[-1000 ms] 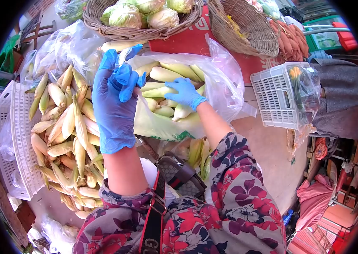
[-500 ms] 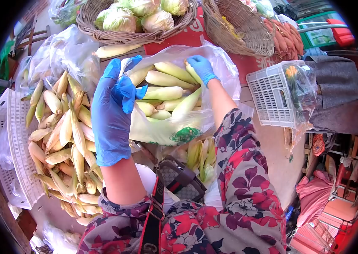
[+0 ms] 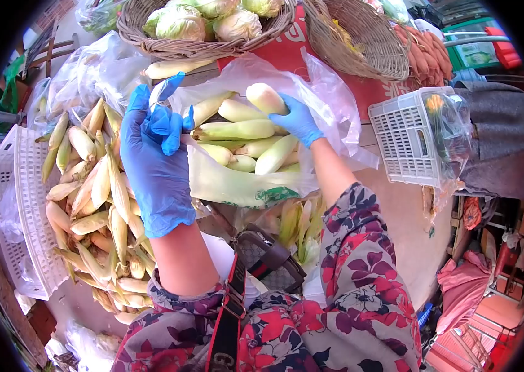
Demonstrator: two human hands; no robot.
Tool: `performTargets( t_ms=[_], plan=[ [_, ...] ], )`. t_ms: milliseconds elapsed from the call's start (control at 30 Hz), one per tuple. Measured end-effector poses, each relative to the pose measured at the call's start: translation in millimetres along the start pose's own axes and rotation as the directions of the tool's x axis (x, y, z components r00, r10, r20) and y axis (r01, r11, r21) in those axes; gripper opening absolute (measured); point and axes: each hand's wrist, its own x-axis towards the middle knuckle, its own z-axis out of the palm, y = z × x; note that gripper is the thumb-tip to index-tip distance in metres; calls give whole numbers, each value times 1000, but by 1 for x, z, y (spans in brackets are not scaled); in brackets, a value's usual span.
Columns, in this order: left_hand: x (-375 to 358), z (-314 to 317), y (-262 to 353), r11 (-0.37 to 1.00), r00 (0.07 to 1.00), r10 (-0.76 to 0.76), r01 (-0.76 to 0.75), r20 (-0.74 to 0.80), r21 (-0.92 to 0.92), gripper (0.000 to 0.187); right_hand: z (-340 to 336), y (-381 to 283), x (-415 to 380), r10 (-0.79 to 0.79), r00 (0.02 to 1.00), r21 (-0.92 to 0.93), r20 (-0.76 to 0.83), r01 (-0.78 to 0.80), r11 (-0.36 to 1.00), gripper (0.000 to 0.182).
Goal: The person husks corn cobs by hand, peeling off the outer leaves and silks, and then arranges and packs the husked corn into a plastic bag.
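Observation:
My right hand, in a blue glove, grips a pale ear of corn in its husk, raised over an open plastic bag. Inside the bag lie several ears of corn in light green husks. At the bag's left rim is my left hand, also gloved in blue. Its fingers are bent around whitish film that looks like the bag's edge; the glove partly hides the hold. Left of that hand is a large heap of yellowish corn ears.
A wicker basket of cabbages stands at the back, beside another wicker basket. White plastic crates flank the area, one crate at left, another crate at right. A small bag hangs at my front.
My right hand has lifted an ear of corn from the bag's far right side, moving it slightly left and turning it. My left hand has shifted a little left and tilted.

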Motion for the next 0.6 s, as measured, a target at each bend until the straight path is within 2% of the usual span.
performTargets(
  t_ms=[33, 100, 133, 167, 233, 267, 333, 400, 467, 500, 533, 567, 600],
  plan=[
    [-2, 7, -2, 1000, 995, 20, -18, -101, 24, 40, -11, -19, -17, 60, 997, 229, -41, -49, 972, 53],
    [1, 2, -1, 1000, 1000, 2, -2, -13, 3, 42, -39, -48, -46, 65, 987, 556, -145, 27, 831, 45],
    [1, 0, 0, 1000, 999, -8, 8, 32, -8, 43, -59, -74, -63, 132, 979, 784, -154, 39, 620, 49],
    [0, 3, 0, 1000, 1000, -13, 14, 28, -27, 45, -77, -92, -79, 86, 973, 901, -212, 161, 403, 57],
    [1, 3, -3, 1000, 999, -7, 8, 50, -30, 45, -113, -101, -106, 98, 917, 894, -388, 348, 282, 70],
    [2, 3, -4, 999, 998, -1, 3, 67, -33, 45, -130, -90, -119, 119, 885, 862, -451, 397, 317, 67],
    [6, 1, -5, 998, 999, -20, 22, 40, -58, 46, -148, -50, -137, 336, 683, 698, -648, 356, 621, 61],
    [7, 0, -6, 994, 997, -40, 46, 68, -94, 46, -144, -2, -140, 403, 483, 491, -777, 66, 869, 57],
    [5, 5, -9, 997, 997, -35, 40, 72, -67, 45, -127, 59, -142, 507, 520, 330, -687, -397, 856, 52],
    [3, 9, -12, 998, 997, -37, 40, 60, -43, 45, -115, 65, -139, 571, 540, 188, -618, -604, 774, 50],
    [0, 13, -13, 999, 998, -33, 35, 58, -28, 45, -93, 104, -136, 506, 614, 107, -605, -567, 817, 49],
    [-3, 18, -14, 999, 998, -42, 43, 35, -20, 47, -81, 99, -129, 504, 661, 80, -556, -560, 824, 52],
    [-4, 22, -15, 999, 999, -35, 35, 28, -21, 49, -67, 103, -121, 467, 650, -147, -599, -663, 734, 50]
  ],
)
